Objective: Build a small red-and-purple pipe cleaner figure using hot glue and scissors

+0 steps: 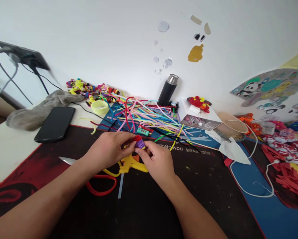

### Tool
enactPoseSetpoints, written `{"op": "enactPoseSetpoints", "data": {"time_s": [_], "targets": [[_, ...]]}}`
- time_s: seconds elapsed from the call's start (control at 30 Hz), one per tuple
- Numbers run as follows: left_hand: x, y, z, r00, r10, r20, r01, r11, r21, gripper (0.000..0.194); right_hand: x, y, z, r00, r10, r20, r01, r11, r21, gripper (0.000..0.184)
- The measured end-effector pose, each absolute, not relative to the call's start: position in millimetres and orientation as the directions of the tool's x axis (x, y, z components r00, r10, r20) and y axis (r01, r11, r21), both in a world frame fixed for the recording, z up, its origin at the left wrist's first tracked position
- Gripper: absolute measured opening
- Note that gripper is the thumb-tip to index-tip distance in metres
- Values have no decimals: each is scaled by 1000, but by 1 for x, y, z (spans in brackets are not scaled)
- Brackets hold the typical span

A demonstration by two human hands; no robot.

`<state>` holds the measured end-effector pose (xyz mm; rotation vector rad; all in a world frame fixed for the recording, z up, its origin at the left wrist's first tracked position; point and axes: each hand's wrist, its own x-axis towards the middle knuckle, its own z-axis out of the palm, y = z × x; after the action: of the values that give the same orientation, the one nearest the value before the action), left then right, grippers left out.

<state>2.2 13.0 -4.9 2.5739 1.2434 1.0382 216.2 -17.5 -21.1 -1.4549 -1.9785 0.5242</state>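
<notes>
Between my two hands is a small purple and red fuzzy craft piece [140, 143], apparently wound from pipe cleaners and partly covered by my fingers. My left hand [110, 147] pinches its left side near the red part. From the right, the thumb and fingers of my right hand [160, 159] close on the purple part. Just below lies a yellow glue gun [131, 164] on the black mat, with a translucent glue stick [120, 186] sticking out toward me. Scissors with a red handle [102, 193] rest partly under my left forearm.
Many coloured pipe cleaners [149, 114] are heaped behind my hands, with a small green item [144, 131] in front. Behind stand a black thermos [168, 90] and a white box [201, 118]. A phone [55, 124] lies left; a white cable [248, 195] loops at right.
</notes>
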Motion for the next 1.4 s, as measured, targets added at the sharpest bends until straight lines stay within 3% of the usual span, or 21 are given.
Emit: {"op": "enactPoseSetpoints", "data": {"time_s": [0.17, 0.63, 1.13, 1.4], "targets": [[2, 12, -4, 398, 786, 473, 606, -613, 507, 30, 217, -17, -22, -216, 944, 250, 729, 326, -601, 31], [-1, 13, -11, 511, 699, 501, 724, -664, 188, 33, 213, -18, -26, -365, 908, 204, 841, 416, -347, 24], [-3, 10, -1, 543, 728, 418, 724, -658, 205, 27, 211, -19, -23, -372, 903, 215, 839, 427, -337, 24], [2, 9, -5, 484, 787, 382, 740, -602, 301, 26, 211, -21, -23, -364, 897, 252, 847, 431, -310, 19]]}}
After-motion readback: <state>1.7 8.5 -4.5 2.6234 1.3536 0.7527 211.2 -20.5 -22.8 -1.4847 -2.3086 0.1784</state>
